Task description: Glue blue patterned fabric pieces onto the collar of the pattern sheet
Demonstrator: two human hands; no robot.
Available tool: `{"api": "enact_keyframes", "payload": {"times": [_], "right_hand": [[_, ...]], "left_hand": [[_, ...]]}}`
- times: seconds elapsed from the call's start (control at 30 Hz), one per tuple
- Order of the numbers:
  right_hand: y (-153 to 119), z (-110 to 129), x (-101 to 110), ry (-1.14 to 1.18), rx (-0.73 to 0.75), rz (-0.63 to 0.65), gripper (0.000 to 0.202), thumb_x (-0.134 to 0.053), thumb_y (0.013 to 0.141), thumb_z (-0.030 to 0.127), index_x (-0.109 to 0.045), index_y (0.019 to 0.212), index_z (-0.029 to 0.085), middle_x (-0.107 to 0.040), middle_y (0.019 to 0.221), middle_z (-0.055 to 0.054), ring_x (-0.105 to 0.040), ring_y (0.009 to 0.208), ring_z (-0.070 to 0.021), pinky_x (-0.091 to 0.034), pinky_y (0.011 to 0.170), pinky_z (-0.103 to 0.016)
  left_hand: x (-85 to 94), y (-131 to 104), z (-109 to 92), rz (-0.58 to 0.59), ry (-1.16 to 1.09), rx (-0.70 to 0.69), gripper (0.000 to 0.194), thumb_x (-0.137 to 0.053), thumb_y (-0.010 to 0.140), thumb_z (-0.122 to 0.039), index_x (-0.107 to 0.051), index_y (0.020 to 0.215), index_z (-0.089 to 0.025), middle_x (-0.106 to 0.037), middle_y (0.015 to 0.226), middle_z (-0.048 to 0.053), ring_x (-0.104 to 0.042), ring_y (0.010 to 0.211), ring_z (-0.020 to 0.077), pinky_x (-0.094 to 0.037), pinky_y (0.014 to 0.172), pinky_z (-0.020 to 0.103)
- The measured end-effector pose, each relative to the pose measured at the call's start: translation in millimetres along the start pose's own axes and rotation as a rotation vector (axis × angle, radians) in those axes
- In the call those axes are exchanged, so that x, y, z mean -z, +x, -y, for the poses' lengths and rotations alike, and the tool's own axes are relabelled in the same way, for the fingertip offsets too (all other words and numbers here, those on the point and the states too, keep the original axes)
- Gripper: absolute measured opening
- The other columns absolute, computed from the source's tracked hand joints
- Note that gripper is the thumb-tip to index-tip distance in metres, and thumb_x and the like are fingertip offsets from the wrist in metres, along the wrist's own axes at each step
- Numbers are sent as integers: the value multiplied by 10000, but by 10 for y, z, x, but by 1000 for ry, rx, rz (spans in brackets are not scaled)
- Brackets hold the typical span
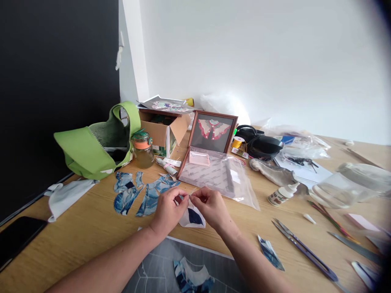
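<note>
Readable text: none | white bottle (278, 197): label print too small | plastic sleeve (210, 176): repeated print, illegible | numbers, signs: none legible

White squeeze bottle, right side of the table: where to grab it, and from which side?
I'd take the white squeeze bottle by its labelled body, hand coming from above, thumb and fingers across its width. It looks to be lying on its side, nozzle up and to the right, so the body gives the broadest hold. The tapering nozzle is a poor grip.

Smooth wood tabletop (244, 228) — glossy clear plastic sleeve (218, 175), matt green cloth-like bag (82, 146) — dull brown cardboard box (159, 128).
</note>
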State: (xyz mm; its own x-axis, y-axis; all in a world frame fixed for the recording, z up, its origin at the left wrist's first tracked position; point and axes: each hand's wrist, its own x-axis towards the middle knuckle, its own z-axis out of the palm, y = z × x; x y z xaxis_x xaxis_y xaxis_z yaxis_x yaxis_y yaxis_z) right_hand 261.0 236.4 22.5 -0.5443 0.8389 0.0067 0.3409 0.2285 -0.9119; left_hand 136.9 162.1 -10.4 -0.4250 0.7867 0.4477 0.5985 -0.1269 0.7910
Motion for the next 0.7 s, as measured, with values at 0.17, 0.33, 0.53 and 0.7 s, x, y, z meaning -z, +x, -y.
{"api": "enact_keyframes", "payload": {"times": [0.17, 0.33, 0.53, 0.7], "right_hand": [[27, -60, -9, 96, -23, 9, 183, -602, 654, 328, -624, 625, 149, -588, 601, -17, -529, 574, -146, -376, 538, -254], [32, -59, -19, 146, -49, 17, 165, -610, 645, 312, -612, 606, 152, -561, 534, 11, -490, 522, -121, -355, 504, -235], [23, -42, -21, 111, -31, 18, 138, -595, 654, 282, -593, 590, 160, -557, 529, 17, -496, 515, -120, -361, 500, -230], [11, -44, -15, 6, 9, -6, 118, -560, 656, 251, -597, 590, 159, -580, 588, -3, -534, 571, -139, -385, 531, -237]], "left_hand": [[11, -14, -15, 39, -47, 11, 111, -562, 821, -217, -644, 768, -165, -651, 735, 29, -569, 581, 121, -436, 537, 221], [8, -11, -2, 40, -65, -10, 113, -566, 825, -215, -658, 779, -166, -664, 755, 33, -581, 599, 126, -444, 541, 220], [3, -5, -13, 32, -28, -38, 153, -520, 846, -195, -638, 752, -172, -657, 727, 35, -588, 620, 138, -443, 555, 228], [-6, -16, -20, 32, 7, -8, 122, -517, 808, -178, -604, 722, -179, -640, 702, 22, -560, 577, 127, -428, 547, 228]]}}
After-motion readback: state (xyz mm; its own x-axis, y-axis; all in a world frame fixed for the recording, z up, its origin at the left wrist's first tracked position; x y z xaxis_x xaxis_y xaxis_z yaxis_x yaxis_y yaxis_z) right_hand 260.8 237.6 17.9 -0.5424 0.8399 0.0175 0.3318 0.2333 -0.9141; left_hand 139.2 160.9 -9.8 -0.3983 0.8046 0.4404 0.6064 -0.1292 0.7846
